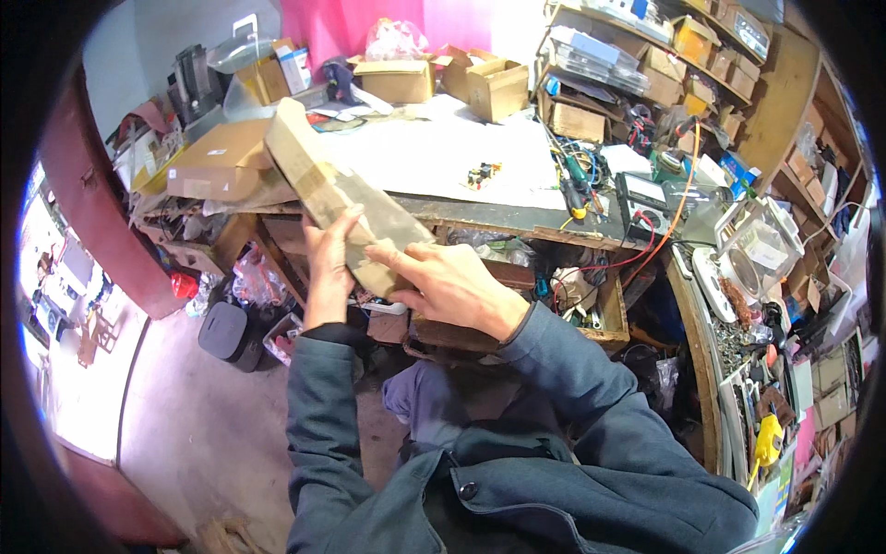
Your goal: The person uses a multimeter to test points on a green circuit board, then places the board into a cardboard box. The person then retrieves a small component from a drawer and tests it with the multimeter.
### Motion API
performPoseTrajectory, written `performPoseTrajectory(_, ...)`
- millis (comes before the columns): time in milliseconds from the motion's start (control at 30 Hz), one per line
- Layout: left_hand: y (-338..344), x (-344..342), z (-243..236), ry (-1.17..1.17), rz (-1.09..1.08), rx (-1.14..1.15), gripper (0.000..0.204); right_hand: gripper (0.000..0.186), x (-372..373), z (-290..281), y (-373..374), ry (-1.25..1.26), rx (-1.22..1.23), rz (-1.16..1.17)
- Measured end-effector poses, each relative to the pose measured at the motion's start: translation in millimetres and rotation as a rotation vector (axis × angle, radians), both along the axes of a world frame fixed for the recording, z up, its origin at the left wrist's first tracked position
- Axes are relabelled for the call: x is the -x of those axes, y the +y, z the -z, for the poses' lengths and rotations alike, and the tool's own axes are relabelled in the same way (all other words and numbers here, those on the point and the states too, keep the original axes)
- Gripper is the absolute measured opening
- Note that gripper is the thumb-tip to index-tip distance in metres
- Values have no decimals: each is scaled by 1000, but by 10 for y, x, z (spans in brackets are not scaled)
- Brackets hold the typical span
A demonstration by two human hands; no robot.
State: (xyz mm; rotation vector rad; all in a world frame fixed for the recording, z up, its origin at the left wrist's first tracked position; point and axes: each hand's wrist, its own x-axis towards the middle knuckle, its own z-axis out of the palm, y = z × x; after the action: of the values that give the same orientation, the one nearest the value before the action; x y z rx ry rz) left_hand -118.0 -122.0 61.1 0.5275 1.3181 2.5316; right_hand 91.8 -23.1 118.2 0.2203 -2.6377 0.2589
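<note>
I hold a long, flat cardboard box (318,175) wrapped in clear plastic, tilted from upper left down to the right, in front of the workbench. My left hand (330,268) grips its near end from the left side, thumb on top. My right hand (449,282) clasps the same near end from the right, fingers laid across the plastic. Both forearms wear dark blue-grey sleeves.
The workbench (498,217) carries white paper (443,152), a small circuit board (483,174), screwdrivers (572,185) and a multimeter (643,205) with red leads. Cardboard boxes (496,88) and cluttered shelves (674,65) line the back and right. An open drawer (609,323) sits below. A black bin (231,334) stands on the floor.
</note>
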Motion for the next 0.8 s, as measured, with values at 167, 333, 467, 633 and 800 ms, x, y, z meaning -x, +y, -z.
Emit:
performPoseTrajectory(167,-177,259,-204,141,40,106,73,53,-102,359,510,165,442,27)
performPoseTrajectory(333,-107,654,-325,55,99,170,58,31,-167,872,1090,119,446,179)
performPoseTrajectory(467,104,996,-263,50,81,275,58,13,-156,1120,1242,191,505,182)
performPoseTrajectory(633,279,1264,-168,47,141,367,68,12,-1,1219,1208,218,327,116)
performPoseTrajectory(800,559,1309,-294,53,109,367,75,10,-17,1221,1232,208,313,119)
